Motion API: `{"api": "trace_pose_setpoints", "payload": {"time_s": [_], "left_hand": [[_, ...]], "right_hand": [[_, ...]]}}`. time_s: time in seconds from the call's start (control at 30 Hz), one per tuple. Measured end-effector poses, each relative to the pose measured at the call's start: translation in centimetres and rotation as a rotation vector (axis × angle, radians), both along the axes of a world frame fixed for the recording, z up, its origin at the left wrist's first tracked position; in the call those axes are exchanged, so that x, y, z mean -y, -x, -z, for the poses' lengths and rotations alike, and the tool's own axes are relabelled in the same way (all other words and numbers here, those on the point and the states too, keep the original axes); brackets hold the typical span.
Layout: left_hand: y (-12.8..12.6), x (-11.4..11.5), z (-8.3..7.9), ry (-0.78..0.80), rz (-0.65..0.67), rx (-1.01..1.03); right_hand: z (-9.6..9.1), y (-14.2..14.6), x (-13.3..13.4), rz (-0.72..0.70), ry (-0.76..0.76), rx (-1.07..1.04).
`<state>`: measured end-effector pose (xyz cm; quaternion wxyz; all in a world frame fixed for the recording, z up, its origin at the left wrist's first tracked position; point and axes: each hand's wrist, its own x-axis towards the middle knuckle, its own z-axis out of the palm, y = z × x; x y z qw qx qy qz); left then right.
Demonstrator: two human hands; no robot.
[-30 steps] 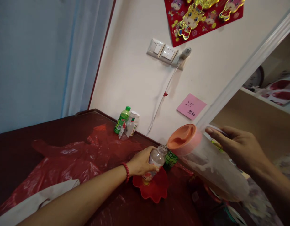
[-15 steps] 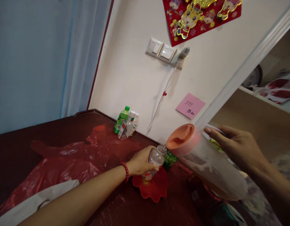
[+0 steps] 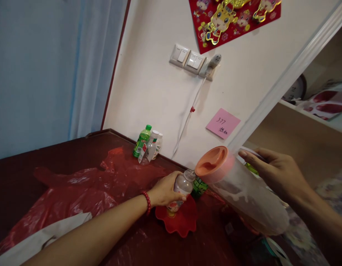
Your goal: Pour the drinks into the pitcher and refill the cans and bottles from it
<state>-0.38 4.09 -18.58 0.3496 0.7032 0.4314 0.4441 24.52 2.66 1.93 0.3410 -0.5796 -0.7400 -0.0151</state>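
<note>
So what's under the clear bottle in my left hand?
A red scalloped dish shows below the bottle. The bottle and your left hand cover its far part; whether bottle and dish touch is unclear.

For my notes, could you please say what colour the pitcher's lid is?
The lid is orange, clearest in the head view.

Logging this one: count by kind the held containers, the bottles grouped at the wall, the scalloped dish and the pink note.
Bottles: 4 (held bottle in left hand, plus green bottle, clear bottle, white bottle)
Pitcher, in right hand: 1
Red scalloped dish: 1
Pink note: 1
Total: 7
</note>
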Motion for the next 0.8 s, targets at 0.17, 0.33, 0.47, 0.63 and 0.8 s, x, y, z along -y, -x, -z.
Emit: {"api": "trace_pose_setpoints", "payload": {"time_s": [0.17, 0.33, 0.47, 0.63, 0.8], "left_hand": [[-0.04, 0.20, -0.31, -0.002, -0.015, -0.006], [-0.05, 0.09, -0.10, -0.008, -0.003, 0.012], [0.00, -0.01, 0.06, -0.007, -0.005, 0.006], [0.03, -0.04, 0.03, -0.002, 0.001, 0.006], [0.01, 0.02, -0.08, 0.006, 0.000, 0.014]], "right_hand": [[0.07, 0.01, 0.11, -0.001, -0.004, -0.003], [-0.01, 0.13, 0.33, -0.002, 0.003, 0.002], [0.03, 0.12, 0.19, 0.020, 0.008, 0.003], [0.05, 0.20, 0.18, 0.001, 0.010, -0.007], [-0.02, 0.28, 0.36, 0.000, 0.007, 0.007]]}}
